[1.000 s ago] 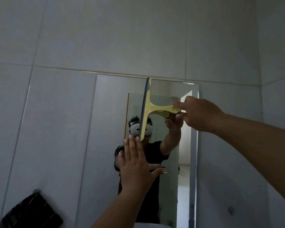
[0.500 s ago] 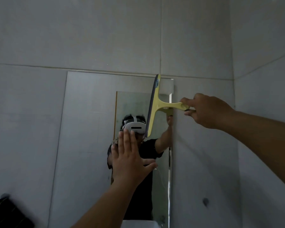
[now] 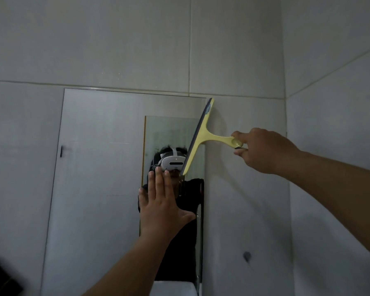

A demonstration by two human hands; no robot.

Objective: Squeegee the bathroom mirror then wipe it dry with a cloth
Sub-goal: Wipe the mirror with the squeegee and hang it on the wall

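Observation:
A tall frameless mirror (image 3: 98, 167) hangs on the grey tiled wall. My right hand (image 3: 263, 150) grips the handle of a yellow squeegee (image 3: 201, 137). Its dark rubber blade stands nearly upright, tilted, at the mirror's upper right edge, the top end just past the corner. My left hand (image 3: 162, 201) is flat and open against the lower middle of the glass, fingers pointing up. The mirror reflects a person in a dark shirt wearing a white headset. A dark cloth (image 3: 0, 278) shows blurred at the bottom left corner.
A side wall meets the mirror wall in a corner (image 3: 286, 146) to the right. A small dark mark (image 3: 247, 256) sits on the tile right of the mirror. Something white (image 3: 173, 288) lies below the mirror's bottom edge.
The squeegee has slid right across the top of the glass to the mirror's right edge. My left hand stayed flat on the mirror. The view shifted, so the mirror sits further left.

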